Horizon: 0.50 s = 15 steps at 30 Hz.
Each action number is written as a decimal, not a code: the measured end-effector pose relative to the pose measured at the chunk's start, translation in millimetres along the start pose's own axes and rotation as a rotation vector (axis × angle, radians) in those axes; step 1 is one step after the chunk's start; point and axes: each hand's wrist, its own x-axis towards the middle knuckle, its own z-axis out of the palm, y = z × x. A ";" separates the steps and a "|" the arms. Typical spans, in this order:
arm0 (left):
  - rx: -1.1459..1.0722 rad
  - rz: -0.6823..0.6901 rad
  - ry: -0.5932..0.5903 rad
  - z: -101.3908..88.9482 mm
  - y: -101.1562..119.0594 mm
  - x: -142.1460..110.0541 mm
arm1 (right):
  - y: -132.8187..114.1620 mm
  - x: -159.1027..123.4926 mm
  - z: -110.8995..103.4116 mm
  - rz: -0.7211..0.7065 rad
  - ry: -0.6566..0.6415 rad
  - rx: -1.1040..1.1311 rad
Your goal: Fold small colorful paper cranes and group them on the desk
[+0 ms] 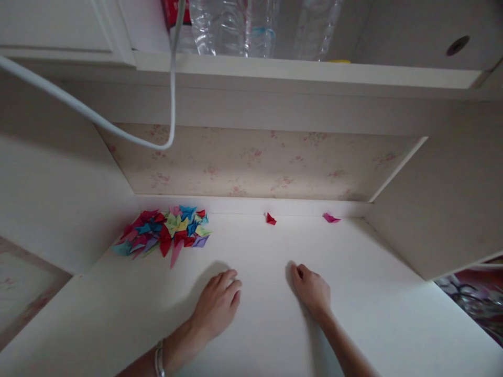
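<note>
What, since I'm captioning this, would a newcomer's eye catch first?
Probably the heap of bright folded papers at the back left of the white tabletop. Next, the left hand and right hand, low on either side of centre; then the white cable looping down at upper left.

Between the left hand (220, 303) and right hand (313, 293): open desktop (267, 324), a lane running back to the small red folded paper (271, 219)
Back left: heap of folded papers (172, 224) fills the corner beside the left panel (58, 199)
Back right: pink folded paper (331, 218) near the right panel (436, 193), free surface in front of it
Back: the floral wall (251, 167) closes off reach
Above: shelf (306, 73) overhangs the rear; white cable (173, 99) loops down at upper left
</note>
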 end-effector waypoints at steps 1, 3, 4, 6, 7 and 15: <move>-0.011 0.033 -0.018 0.2 7.3 18.3 | -0.6 -0.8 -1.1 0.001 -0.006 -0.010; 0.004 0.090 -0.039 4.0 19.2 57.0 | -1.5 -2.1 -2.6 0.002 -0.019 -0.021; 0.020 0.113 -0.048 7.6 24.3 76.3 | -2.0 -2.5 -3.1 0.001 -0.023 -0.023; 0.054 0.137 -0.066 17.7 33.8 112.5 | -3.2 -2.7 -3.6 0.002 -0.027 -0.025; 0.071 0.144 -0.082 23.7 38.4 129.0 | -3.8 -2.6 -3.8 0.001 -0.026 -0.027; 0.216 0.121 -0.216 56.7 50.4 217.7 | -5.9 -2.6 -5.3 0.011 -0.017 -0.038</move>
